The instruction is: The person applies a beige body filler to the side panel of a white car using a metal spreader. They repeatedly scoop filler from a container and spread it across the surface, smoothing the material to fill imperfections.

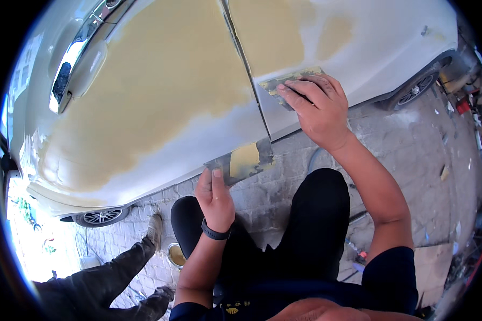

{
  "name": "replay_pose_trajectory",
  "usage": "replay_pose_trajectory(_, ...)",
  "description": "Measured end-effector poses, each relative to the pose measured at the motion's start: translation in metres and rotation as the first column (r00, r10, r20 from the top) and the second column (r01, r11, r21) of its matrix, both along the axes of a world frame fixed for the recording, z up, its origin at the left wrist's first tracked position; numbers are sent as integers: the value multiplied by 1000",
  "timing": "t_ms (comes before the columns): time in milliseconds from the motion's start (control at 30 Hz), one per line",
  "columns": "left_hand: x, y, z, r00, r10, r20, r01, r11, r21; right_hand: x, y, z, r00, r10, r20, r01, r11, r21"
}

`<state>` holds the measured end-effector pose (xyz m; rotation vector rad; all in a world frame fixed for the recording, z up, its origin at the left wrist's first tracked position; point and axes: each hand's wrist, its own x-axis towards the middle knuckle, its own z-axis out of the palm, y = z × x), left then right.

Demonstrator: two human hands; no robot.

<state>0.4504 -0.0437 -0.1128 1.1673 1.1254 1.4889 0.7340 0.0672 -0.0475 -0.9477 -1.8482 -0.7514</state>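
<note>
The side of a white car (187, 134) carries broad patches of yellow filler (144, 80) across two doors, split by a dark vertical seam. My right hand (318, 109) grips a flat spreader (273, 85) smeared with grey and yellow paste, held against the panel just right of the seam; my fingers hide part of it. Lower and to the left, my left hand (214, 198) holds a dark flat plate (225, 168) with a lump of yellow paste (245, 159) on it, by the door's lower edge.
A tin with yellow contents (177, 255) sits on the paved ground (391, 144) behind my left arm. Another person's dark-trousered legs (112, 273) are at lower left. Two wheels (415, 88) show under the car. A cardboard piece (431, 267) and assorted clutter lie at the right.
</note>
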Motion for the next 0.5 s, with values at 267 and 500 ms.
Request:
replay_pose_trajectory(267,9,-2,6,983,-65,173,55,997,57,33,31,151,998,70,-5,-64,935,349)
replay_pose_trajectory(500,36,1,32,938,-87,336,64,995,81,28,36,155,996,84,0,-80,954,288)
